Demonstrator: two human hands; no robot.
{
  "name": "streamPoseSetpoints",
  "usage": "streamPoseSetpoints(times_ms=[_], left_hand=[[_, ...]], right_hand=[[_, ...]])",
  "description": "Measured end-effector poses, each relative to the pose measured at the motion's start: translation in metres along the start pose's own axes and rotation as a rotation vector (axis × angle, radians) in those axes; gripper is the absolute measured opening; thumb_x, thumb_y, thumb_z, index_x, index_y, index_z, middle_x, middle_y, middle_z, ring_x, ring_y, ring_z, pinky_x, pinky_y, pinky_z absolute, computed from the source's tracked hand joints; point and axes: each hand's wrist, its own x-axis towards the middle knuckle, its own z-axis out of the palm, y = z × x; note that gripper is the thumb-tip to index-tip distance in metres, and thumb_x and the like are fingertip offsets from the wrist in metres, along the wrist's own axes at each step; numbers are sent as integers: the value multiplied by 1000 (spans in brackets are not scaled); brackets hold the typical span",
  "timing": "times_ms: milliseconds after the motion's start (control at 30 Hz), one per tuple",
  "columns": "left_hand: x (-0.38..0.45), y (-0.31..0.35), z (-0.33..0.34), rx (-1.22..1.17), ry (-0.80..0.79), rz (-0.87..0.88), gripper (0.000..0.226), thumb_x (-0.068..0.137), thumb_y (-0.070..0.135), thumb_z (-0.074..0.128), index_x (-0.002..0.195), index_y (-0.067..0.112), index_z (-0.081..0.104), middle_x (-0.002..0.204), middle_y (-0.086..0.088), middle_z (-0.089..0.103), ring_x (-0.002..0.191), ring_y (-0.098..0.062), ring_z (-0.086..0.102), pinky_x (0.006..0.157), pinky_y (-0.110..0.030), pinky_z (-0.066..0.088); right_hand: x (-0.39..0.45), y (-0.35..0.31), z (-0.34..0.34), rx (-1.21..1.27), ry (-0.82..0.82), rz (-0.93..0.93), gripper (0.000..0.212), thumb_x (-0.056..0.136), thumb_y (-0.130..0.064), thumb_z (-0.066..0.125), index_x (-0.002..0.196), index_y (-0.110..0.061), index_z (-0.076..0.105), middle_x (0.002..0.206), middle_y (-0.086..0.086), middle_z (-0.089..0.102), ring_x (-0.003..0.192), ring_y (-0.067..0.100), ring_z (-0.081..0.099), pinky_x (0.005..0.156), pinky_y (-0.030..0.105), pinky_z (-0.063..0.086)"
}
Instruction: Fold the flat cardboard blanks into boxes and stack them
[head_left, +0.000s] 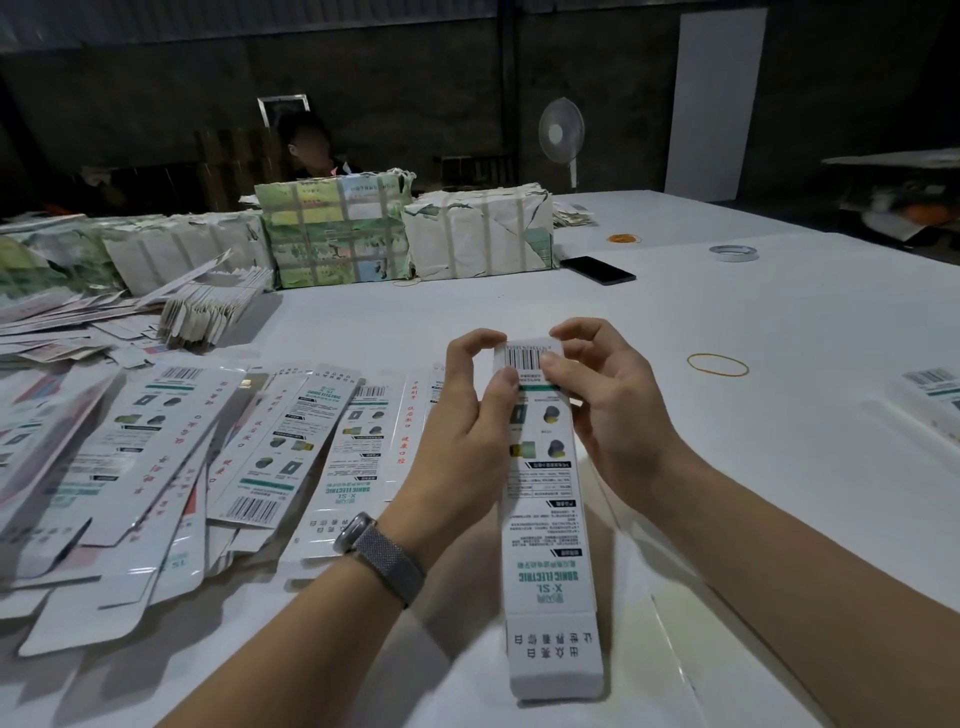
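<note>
You pinch one box (540, 467) with both hands (467, 415) (608, 410) (far end unclosed); left of it, flat blanks (208, 457) wait.

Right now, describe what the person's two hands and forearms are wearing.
Both forearms are bare, with no sleeves in view and no gloves. The left hand has a watch at its wrist: a rounded silvery-grey case on a grey woven-looking mesh band. The right hand and its wrist carry nothing. No rings show on any visible finger.
</note>
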Motion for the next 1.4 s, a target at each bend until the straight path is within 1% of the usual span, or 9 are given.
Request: streamPoseSetpoints(times_ms=[300, 467, 667, 767, 867, 967, 1100, 1233, 1400], left_hand=[[-2, 1, 0, 29, 5, 1, 22, 108, 28, 40, 125, 41, 40, 85, 0, 75, 75, -21, 74, 66, -40, 62], [1, 1, -3, 51, 19, 4, 17, 107, 28, 41, 117, 42, 41, 84, 4, 75, 69, -17, 74, 57, -28, 57], [1, 2, -3, 74, 55, 2, 18, 107, 28, 43, 114, 44, 42, 83, 3, 75, 70, -21, 74, 61, -40, 62], [2, 1, -4, 99, 117, 3, 16, 105, 34, 46, 117, 44, 42, 83, 1, 76, 68, -23, 75, 59, -42, 62], [6, 2, -10, 84, 227, -12, 14, 103, 44, 47, 115, 47, 40, 79, -3, 76, 57, -24, 71, 45, -33, 53], [9, 1, -10, -65, 237, -119, 5, 104, 52, 40, 105, 55, 44, 75, 8, 73, 58, -15, 62, 40, -25, 40], [6, 1, -4, -137, 54, -101, 15, 103, 53, 35, 107, 62, 46, 86, 3, 77, 62, -11, 66, 42, -19, 40], [0, 5, 2, -18, -96, -54, 28, 92, 62, 35, 118, 72, 38, 96, 1, 78, 88, -12, 74, 54, -30, 50], [3, 7, 0, 74, -37, -31, 21, 102, 41, 42, 116, 56, 47, 87, 2, 78, 81, -10, 72, 60, -42, 48]], right_hand=[[1, -3, -6, 40, -46, 38, 13, 92, -3, 61, 88, -15, 61, 75, 0, 66, 70, 18, 69, 60, 26, 55], [-1, 7, -2, 34, -21, -1, 7, 92, -14, 64, 96, -19, 62, 90, 5, 67, 76, 20, 71, 64, 29, 56], [1, 9, 1, -46, 29, -1, 7, 94, -17, 65, 99, -22, 63, 103, 9, 65, 79, 22, 71, 66, 32, 57], [-2, 2, 1, -314, 80, -48, 17, 94, -21, 67, 110, -25, 63, 110, -3, 62, 86, 15, 67, 65, 22, 56], [-11, -6, 10, -637, -68, -94, 58, 84, -42, 70, 137, -29, 52, 124, -13, 53, 99, 0, 58, 74, 15, 53], [-20, -15, 18, -943, -141, -162, 76, 84, -45, 66, 152, -27, 37, 130, -8, 49, 115, 6, 54, 98, 23, 45], [-30, -32, 9, -1223, -138, -156, 87, 81, -50, 67, 155, -27, 27, 129, -7, 50, 114, 13, 53, 97, 35, 48], [-42, -63, -32, -1332, -68, -45, 82, 78, -52, 59, 152, -29, 34, 119, -5, 57, 107, 17, 54, 92, 38, 49], [-39, -119, -146, -1731, 200, 192, 52, 83, -50, 60, 131, -31, 56, 114, 0, 60, 104, 23, 56, 87, 38, 49]])
